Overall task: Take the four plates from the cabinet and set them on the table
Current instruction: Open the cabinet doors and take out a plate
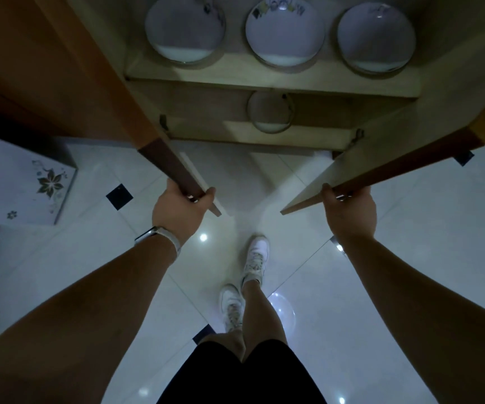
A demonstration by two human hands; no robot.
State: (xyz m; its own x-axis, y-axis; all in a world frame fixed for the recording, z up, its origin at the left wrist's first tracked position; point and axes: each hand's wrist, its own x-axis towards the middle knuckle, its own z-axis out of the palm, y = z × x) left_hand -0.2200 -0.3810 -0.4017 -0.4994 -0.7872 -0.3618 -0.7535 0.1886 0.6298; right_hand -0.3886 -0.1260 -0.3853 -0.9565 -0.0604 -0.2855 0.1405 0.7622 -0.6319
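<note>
The wooden cabinet [264,80] stands open in front of me. Three white patterned plates sit side by side on its upper shelf: a left plate [185,26], a middle plate [285,30] and a right plate [376,37]. A fourth plate [269,112] rests alone on the shelf below, partly hidden by the upper shelf's edge. My left hand [181,207] grips the lower edge of the left cabinet door [69,74]. My right hand [349,209] grips the lower edge of the right cabinet door [381,167]. Both doors are swung outward.
A white surface with flower prints [22,179] stands at the left. The floor [424,228] is glossy white tile with small black squares. My legs and white shoes [255,258] are below the cabinet, between the two doors.
</note>
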